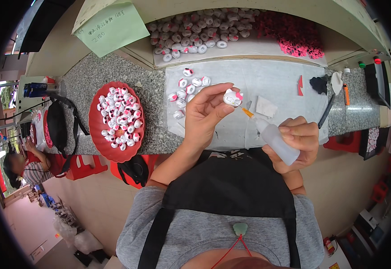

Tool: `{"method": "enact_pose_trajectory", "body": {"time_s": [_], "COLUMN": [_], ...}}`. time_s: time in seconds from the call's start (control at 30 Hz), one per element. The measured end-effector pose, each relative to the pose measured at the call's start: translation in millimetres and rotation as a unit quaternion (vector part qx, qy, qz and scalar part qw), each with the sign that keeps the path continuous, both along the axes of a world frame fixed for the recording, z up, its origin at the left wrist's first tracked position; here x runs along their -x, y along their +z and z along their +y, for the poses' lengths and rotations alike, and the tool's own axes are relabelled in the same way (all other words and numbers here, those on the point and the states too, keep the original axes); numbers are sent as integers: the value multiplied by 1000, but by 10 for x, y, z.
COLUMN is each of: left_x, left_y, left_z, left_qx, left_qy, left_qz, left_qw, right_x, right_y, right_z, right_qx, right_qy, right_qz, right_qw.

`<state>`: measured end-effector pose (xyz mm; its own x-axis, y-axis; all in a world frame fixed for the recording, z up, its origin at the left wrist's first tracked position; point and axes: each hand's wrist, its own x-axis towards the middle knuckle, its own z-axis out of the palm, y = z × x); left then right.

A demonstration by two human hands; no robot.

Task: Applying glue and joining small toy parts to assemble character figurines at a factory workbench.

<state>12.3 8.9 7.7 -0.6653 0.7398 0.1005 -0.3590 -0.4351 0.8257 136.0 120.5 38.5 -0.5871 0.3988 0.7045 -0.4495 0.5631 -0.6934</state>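
Between the thumb and fingers of my left hand (209,112) is a small white cat-head figure (233,97) with a pink bow. My right hand (296,141) grips a translucent white squeeze bottle (278,142) with a narrow orange nozzle (248,112). The nozzle tip points at the lower edge of the cat head, very close; I cannot tell whether they touch. Below both hands lies a white paper sheet (231,134). Several small white pieces with pink parts (182,93) rest on it, left of my left hand.
A red scalloped tray (97,150) heaped with white and pink pieces stands left. On the back shelf are piles of white rings (200,33) and pink bows (294,36). A folded white cloth (265,107), a black cloth (318,85) and an orange tool (346,95) lie right. Another person (29,166) sits far left.
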Motion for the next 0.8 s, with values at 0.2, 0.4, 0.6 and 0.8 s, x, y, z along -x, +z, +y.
{"method": "enact_pose_trajectory", "body": {"time_s": [0.2, 0.4, 0.6, 0.8], "left_x": [-35, -16, 3, 19], "left_y": [27, -34, -21, -1], "left_z": [16, 19, 11, 3], "left_qx": [35, 39, 66, 71], "left_qy": [29, 38, 42, 58], "left_qz": [13, 114, 151, 171], "left_qw": [999, 992, 985, 981], "right_x": [27, 52, 31, 25], "right_y": [-1, -19, 18, 9], "right_z": [-5, -8, -32, -19], "right_qx": [9, 2, -2, 8], "right_qy": [-11, -16, -12, -15], "right_qz": [10, 29, -11, -15], "right_qw": [1000, 999, 1000, 1000]}}
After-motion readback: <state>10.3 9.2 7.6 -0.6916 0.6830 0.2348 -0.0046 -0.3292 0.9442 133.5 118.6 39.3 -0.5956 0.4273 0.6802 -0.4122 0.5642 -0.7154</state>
